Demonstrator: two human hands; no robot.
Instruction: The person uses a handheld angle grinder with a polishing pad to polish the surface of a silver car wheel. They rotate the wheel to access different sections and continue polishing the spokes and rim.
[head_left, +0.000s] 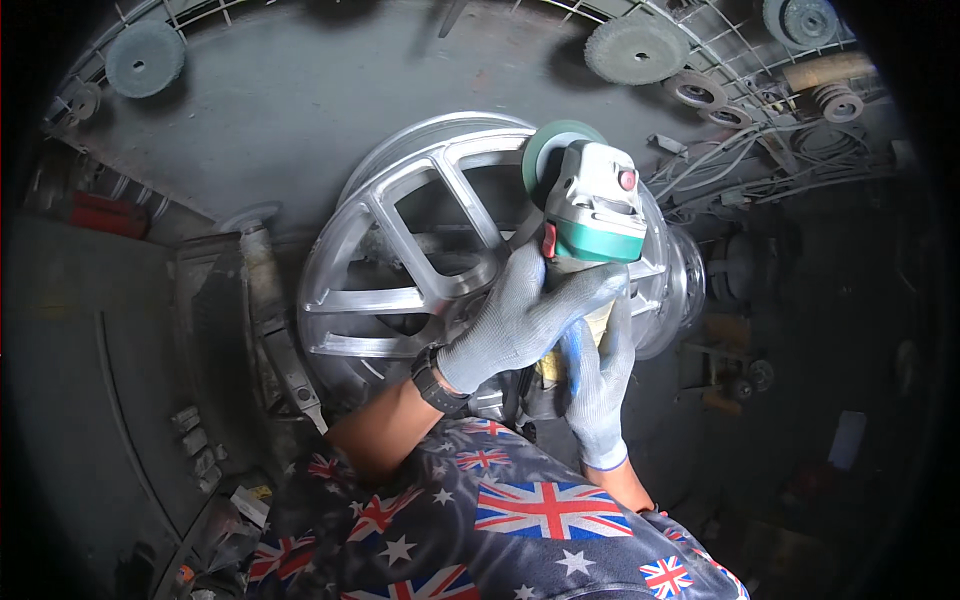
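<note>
Both my hands wear grey knitted work gloves and grip one angle grinder (595,205), with a white and green body. My left hand (525,315) wraps round it just behind the green part, a black watch on that wrist. Lower down, my right hand (600,385) closes round the yellowish rear of the body. A green disc (545,160) sits at the grinder's far left side, over a spoke of a bare silver alloy wheel rim (425,275). Whether disc and metal touch, I cannot tell. The grinder and my hands hide the rim's right part.
Abrasive discs (636,48) hang on a wire rack along the far wall, another disc (145,58) at far left. Coiled cables (835,145) lie at the right. A metal machine part (285,365) stands left of the rim, with small blocks (195,440) at lower left.
</note>
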